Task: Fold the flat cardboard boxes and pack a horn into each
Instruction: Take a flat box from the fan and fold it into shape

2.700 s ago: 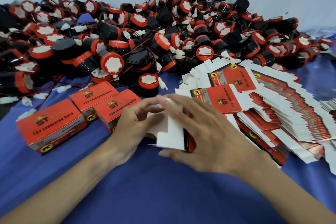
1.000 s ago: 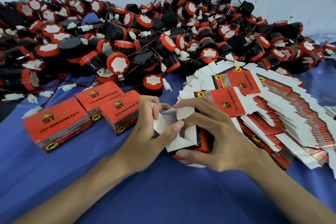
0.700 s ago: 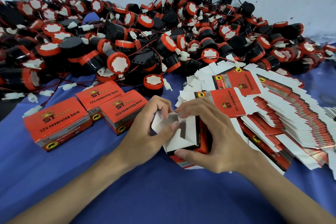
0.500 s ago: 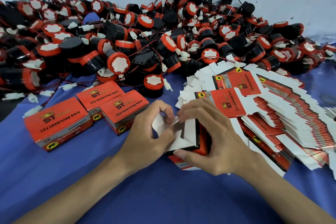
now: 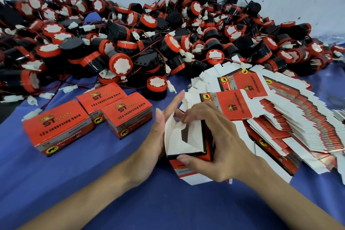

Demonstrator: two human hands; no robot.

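Hidden first: the right half of the half-folded box (image 5: 186,142) sits under the right hand (image 5: 224,142), and its white flaps cover the inside, so we cannot tell what is in it. The left hand (image 5: 153,142) has its fingers partly hidden behind the upright white side flap. The pile of horns (image 5: 168,39) along the far edge of the table (image 5: 74,164) is cut off at the frame's left. The fanned stack of flat boxes (image 5: 291,129) runs out at the right.

The right hand grips the box, thumb on its near edge, fingers curled over the far one. The left hand is spread, fingers straight, against the flap. The box is mid-table, towards the near edge, just left of the flats.

On the three folded boxes (image 5: 57,129) at the left we read "ST" and "12v reversing horn", plus a black animal on a yellow oval. The grey side print is too small to read. The top flats carry the same print.
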